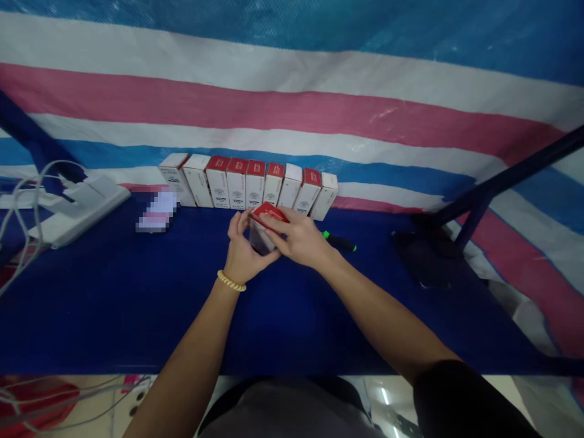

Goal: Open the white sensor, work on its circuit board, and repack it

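Note:
Between my two hands is a small cardboard box (269, 212) with a red end and a paler side, much like the boxes lined up behind it. My left hand (244, 246), with a cream bracelet at the wrist, wraps its fingers and thumb around the box's left and lower sides. From the right, my right hand (298, 237) grips the red end, its fingers lying across the top. Fingers hide part of the box. A row of white and red boxes (237, 182) stands upright just beyond my hands. Right of my right hand lies a black and green screwdriver-like handle (342, 242).
A white power strip (86, 207) with plugs and cables sits at the left. Near it lies a blurred-out paper-like item (157, 212). A dark flat phone-like object (420, 258) rests at the right on the blue tabletop (137, 304). Striped sheeting (292, 109) hangs behind.

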`<action>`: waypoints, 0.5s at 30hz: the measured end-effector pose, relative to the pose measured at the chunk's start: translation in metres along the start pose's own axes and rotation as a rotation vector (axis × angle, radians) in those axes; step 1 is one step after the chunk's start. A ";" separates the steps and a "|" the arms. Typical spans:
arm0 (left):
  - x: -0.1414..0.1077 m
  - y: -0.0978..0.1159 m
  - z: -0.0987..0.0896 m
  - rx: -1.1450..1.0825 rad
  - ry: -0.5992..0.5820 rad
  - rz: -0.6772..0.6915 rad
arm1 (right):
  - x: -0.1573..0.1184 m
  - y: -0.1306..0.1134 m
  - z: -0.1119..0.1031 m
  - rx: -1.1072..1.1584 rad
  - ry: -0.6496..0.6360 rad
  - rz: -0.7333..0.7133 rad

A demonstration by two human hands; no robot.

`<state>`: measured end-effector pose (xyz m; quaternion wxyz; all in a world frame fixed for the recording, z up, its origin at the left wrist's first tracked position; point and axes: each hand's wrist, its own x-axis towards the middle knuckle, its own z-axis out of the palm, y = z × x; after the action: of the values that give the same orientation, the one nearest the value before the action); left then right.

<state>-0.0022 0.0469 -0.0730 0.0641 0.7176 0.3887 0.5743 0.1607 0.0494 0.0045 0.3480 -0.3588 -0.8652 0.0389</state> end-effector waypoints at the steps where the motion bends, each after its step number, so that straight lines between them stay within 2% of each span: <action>1: 0.001 0.001 -0.001 -0.014 0.004 0.000 | -0.005 0.003 -0.009 -0.016 0.066 0.007; 3: 0.003 0.002 -0.004 -0.031 0.042 -0.034 | -0.015 0.011 -0.038 -0.085 0.223 0.031; 7: 0.007 0.005 -0.007 -0.031 0.122 -0.146 | -0.029 0.033 -0.111 -0.338 0.475 0.295; 9: 0.008 0.009 -0.007 -0.026 0.112 -0.183 | -0.032 0.051 -0.132 -0.468 0.514 0.418; 10: 0.008 0.012 -0.007 -0.014 0.095 -0.190 | -0.032 0.061 -0.134 -0.510 0.499 0.470; 11: 0.008 0.015 -0.006 0.004 0.074 -0.189 | -0.032 0.071 -0.132 -0.539 0.425 0.512; 15: 0.005 0.020 -0.005 0.076 -0.010 -0.154 | -0.026 0.109 -0.097 -0.606 0.251 0.685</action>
<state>0.0032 0.0350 -0.0566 0.0830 0.6902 0.4640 0.5490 0.2988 0.0954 0.0282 0.2966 -0.7108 -0.6208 -0.1464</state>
